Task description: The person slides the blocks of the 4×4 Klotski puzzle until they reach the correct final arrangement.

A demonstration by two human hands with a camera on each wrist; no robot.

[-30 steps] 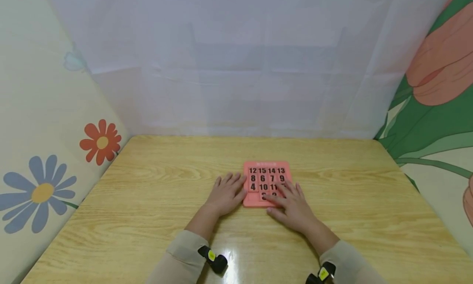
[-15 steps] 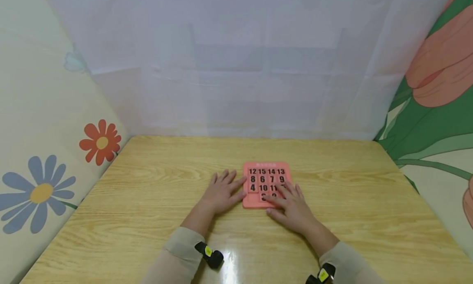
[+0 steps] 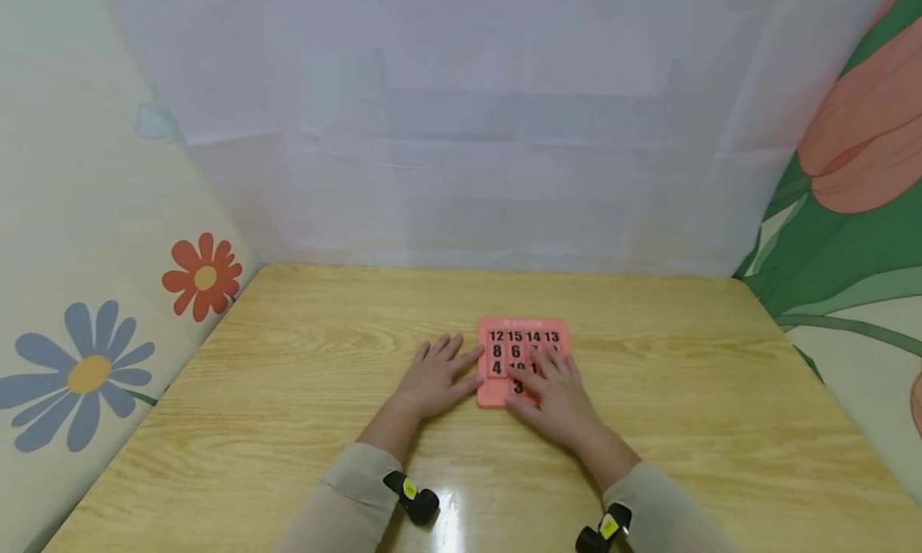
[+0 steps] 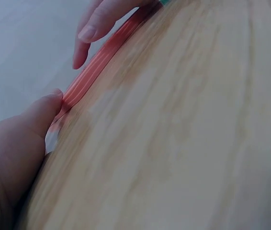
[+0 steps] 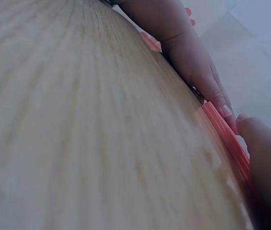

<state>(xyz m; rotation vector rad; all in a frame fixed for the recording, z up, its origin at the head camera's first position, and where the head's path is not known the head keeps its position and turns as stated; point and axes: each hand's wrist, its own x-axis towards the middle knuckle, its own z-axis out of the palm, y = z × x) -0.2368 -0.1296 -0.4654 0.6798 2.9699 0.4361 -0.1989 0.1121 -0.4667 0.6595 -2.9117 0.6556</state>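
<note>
A pink sliding number puzzle (image 3: 523,323) lies flat on the table, black numbers on its tiles. Its lower left slot holds no tile. My left hand (image 3: 430,383) rests at the puzzle's left edge, fingers spread; in the left wrist view its thumb (image 4: 39,111) touches the pink side. Over the lower right tiles lies my right hand (image 3: 560,394), fingers extended, hiding several numbers. The 12, 15, 14, 13, 8, 6, 4 and 3 can be read. Seen from the right wrist, my right thumb (image 5: 256,132) is near the puzzle's front edge (image 5: 224,129).
The wood-grain table (image 3: 288,337) reaches back to a white cloth (image 3: 461,177). Flower-patterned panels stand at the left (image 3: 86,217) and right (image 3: 850,241). Each sleeve carries a black wrist camera, one at the left wrist (image 3: 414,497) and another at the right wrist (image 3: 605,529).
My right hand has shifted left and slightly forward over the tiles, now covering the 7 and 9. My left hand moved a little left, its fingers spreading. The puzzle keeps its place.
</note>
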